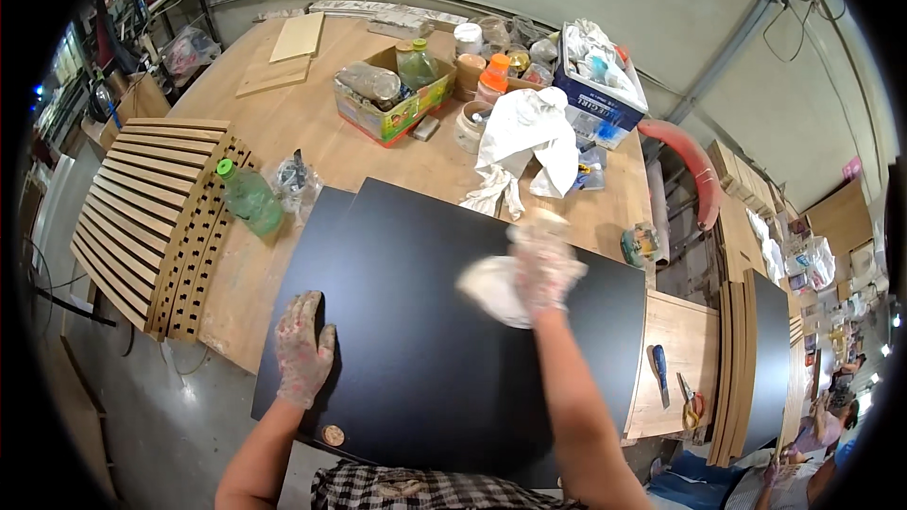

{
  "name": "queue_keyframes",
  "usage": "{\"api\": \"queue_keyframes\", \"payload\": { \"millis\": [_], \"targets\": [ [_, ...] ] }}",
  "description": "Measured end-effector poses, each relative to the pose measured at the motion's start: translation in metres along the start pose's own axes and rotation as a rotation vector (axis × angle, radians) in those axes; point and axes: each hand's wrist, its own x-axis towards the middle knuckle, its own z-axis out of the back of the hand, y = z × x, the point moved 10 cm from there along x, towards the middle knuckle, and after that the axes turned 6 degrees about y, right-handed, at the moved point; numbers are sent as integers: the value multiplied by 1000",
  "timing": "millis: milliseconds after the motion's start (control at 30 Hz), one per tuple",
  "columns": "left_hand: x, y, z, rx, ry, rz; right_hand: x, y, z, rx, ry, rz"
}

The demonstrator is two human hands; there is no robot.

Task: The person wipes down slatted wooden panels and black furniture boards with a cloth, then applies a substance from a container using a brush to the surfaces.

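Operator workwear
Left glove (303, 359): pale, red-patterned, grey-soiled. Right glove (545, 279): similar, blurred. Garment (472, 492): black-and-white check.

Overlapping black panels (425, 321): two, under left fingers (304, 310). White rag (493, 293): one, at right fingers (540, 253). Blue-handled tool (660, 376): one, scissors (694, 407): one pair, both rightward of those.

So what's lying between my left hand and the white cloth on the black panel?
Nothing that I can see: in the head view, the black panel is bare between your left hand and the white cloth.
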Motion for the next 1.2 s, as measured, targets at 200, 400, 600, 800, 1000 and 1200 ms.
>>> {"api": "queue_keyframes", "payload": {
  "millis": [200,400,600,800,1000,1200],
  "targets": [
    [-1,2,2,-8,138,-117,-71,274,61,412,-29,710],
    [4,5,3,-83,193,-193,23,263,55,180,-67,383],
    [2,28,-2,-129,204,-203,-1,292,58,126,-68,370],
    [8,30,3,-256,187,-230,42,285,51,14,-122,286],
    [8,24,6,-248,220,-226,72,272,53,34,-111,257],
    [4,36,-3,-256,231,-181,-16,300,61,87,-132,329]
  ]
}}
